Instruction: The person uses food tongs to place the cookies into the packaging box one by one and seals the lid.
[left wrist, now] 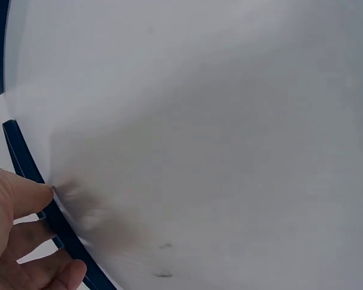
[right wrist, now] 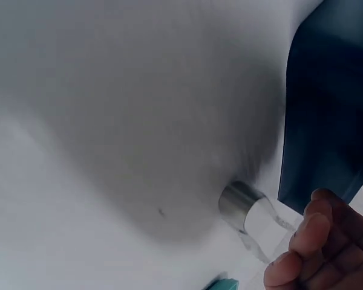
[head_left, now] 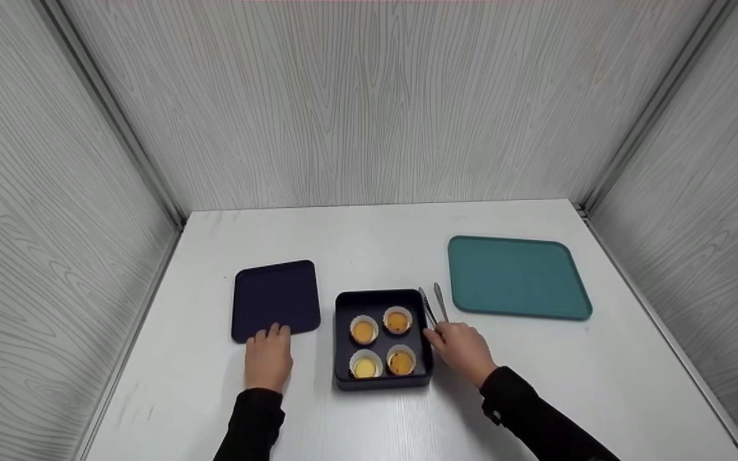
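Note:
My left hand (head_left: 269, 360) pinches the near edge of a flat dark blue lid (head_left: 276, 298) on the left of the table. The left wrist view shows the thumb on one side of its raised edge (left wrist: 63, 229) and fingers on the other. A square dark blue box (head_left: 384, 384) stands at the middle, holding several small cakes (head_left: 363, 331) in white paper cups. Metal tongs (head_left: 441, 303) lie right of the box, arms spread. Over their near part is my right hand (head_left: 465, 349), fingers loosely bent beside the tongs' rounded metal end (right wrist: 239, 202); no grip on them is visible.
A teal tray (head_left: 519, 275) lies at the back right of the white table (head_left: 369, 250). Grey wood-patterned panels (head_left: 369, 102) close off the back and both sides.

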`<action>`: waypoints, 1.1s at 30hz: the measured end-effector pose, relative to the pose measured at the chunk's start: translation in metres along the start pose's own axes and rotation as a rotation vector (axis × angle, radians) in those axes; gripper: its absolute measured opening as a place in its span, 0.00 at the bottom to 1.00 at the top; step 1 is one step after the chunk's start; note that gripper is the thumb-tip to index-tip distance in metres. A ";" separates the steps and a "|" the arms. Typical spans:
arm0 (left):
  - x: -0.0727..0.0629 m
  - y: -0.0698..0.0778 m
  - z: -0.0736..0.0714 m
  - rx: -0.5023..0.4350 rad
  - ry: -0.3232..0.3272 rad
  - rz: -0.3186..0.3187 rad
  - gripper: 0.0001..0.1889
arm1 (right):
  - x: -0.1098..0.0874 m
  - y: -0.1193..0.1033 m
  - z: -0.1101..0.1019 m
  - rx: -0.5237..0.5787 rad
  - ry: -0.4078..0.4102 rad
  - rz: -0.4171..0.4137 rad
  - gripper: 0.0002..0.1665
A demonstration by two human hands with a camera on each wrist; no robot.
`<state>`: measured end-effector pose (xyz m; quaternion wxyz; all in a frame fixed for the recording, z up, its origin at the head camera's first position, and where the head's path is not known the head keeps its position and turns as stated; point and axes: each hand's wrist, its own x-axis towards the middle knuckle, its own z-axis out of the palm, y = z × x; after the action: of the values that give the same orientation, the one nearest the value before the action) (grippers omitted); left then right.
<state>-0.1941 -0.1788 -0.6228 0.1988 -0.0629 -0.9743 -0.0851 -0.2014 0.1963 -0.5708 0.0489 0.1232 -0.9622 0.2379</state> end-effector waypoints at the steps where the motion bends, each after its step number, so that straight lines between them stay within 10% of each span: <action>1: 0.000 0.000 0.000 0.002 0.002 0.002 0.17 | 0.000 -0.001 0.002 0.000 -0.005 0.000 0.23; 15: -0.002 -0.001 -0.003 0.043 -0.019 0.029 0.15 | -0.003 -0.010 0.018 -0.056 0.071 -0.048 0.22; 33: 0.011 0.004 -0.020 0.042 0.119 0.064 0.14 | -0.003 -0.010 0.024 -0.236 0.127 -0.147 0.17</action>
<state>-0.1960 -0.1774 -0.5994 0.2600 -0.0847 -0.9599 -0.0619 -0.1966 0.1772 -0.5877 0.1413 0.1716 -0.9668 0.1262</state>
